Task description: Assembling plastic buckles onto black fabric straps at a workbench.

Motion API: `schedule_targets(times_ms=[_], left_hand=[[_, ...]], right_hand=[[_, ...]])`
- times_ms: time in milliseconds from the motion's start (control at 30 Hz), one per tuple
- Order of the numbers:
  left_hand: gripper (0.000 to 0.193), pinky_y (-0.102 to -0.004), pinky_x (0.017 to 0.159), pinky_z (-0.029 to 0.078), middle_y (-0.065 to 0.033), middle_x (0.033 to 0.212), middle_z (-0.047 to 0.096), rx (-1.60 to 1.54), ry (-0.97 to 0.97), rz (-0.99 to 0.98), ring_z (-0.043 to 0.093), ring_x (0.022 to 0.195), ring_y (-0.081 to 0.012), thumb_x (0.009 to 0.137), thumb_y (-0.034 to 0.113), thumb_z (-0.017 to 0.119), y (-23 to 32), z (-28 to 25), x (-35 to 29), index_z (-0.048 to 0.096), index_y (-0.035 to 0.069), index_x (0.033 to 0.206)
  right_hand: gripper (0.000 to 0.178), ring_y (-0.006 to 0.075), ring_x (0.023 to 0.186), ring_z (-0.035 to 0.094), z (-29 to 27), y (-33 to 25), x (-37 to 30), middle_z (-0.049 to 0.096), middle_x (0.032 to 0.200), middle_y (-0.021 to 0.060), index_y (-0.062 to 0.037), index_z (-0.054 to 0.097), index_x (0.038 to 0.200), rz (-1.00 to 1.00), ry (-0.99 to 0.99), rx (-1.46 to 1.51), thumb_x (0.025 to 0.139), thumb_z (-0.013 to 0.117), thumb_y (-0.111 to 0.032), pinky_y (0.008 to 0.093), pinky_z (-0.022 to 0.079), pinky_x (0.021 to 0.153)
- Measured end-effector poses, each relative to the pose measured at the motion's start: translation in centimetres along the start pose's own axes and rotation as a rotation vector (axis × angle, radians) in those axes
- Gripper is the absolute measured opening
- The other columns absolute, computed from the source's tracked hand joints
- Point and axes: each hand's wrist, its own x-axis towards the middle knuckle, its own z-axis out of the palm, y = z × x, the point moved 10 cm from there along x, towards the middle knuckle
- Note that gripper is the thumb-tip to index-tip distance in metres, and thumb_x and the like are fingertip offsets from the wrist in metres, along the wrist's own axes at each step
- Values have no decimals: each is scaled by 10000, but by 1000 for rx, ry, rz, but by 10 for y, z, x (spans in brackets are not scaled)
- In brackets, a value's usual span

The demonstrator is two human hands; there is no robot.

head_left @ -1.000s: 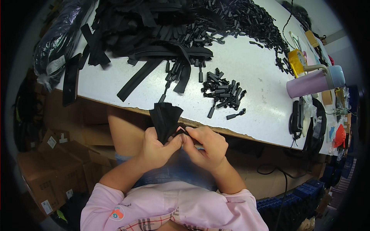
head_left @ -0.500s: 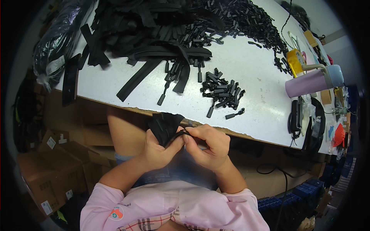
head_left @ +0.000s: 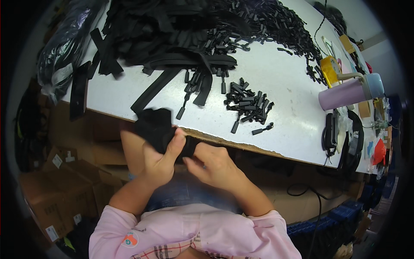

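Holding a black strip [head_left: 153, 124] in the left hand [head_left: 160, 166], clamped under the thumb, with the wide, bunched part spread above the fist and a narrow part running across to the right hand [head_left: 213, 166]. On the right, bending the fingers at that narrow part; cannot tell through the blur whether clamped on it or only touching. Situated over the lap, at the near table edge [head_left: 235, 143], and overlapping it in view. Best to pinch firmly with the left thumb close to the working spot, to work the right fingertips in short, even moves, and to flatten the fabric without twisting. Probably worth holding clear of the rough edge, to avoid snagging. Watch for the loose strip [head_left: 154, 90] on the table [head_left: 297, 108], lying with one end just beside the bunched part in view: easy to catch by mistake. Near there, see also a lone pull [head_left: 181, 113], and farther right a small heap of pulls [head_left: 248, 102]. Beyond, find a large heap [head_left: 276, 26] of more pulls and a dark pile [head_left: 146, 34] of strips. At far right, notice a bottle [head_left: 343, 94]; at left, a plastic bag [head_left: 64, 64]. Judged too far off to hinder.
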Motion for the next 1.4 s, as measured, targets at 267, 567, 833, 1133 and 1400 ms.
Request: schedule_targets(times_ms=[267,567,833,1133,1400], left_hand=[[154,-202,590,416,-25,731,555,62,-307,-96,493,666,-63,794,118,531,-23,26,-5,532,-19,863],[151,-198,537,357,13,679,464,184,-166,94,423,598,-57,792,137,552,-10,18,-6,509,2,843],[137,-204,533,397,-13,721,547,-2,-234,-15,487,599,-72,723,4,608,-16,26,-6,582,14,858],[164,-197,604,397,1,740,519,64,-58,-56,472,661,-63,790,140,591,-24,11,-5,542,8,874],[231,-172,377,316,-38,658,515,-136,-123,-253,410,433,-50,775,202,584,-42,21,1,510,7,875]], right_hand=[[301,123,523,505,-45,-23,4,530,729,77,-17,580,928,-165,376,-92,638,657,10,211,415,446],[72,64,487,462,-39,15,-12,534,665,58,15,574,755,251,342,353,694,611,27,181,351,424],[29,45,455,416,-38,9,-11,520,610,33,9,548,700,146,250,272,710,572,22,180,316,403],[95,142,487,490,-58,6,8,486,588,52,-14,542,744,156,361,-362,704,606,-72,235,391,425],[69,197,583,488,-67,23,27,464,626,59,-46,534,720,111,270,-1021,692,582,-85,302,390,422]])
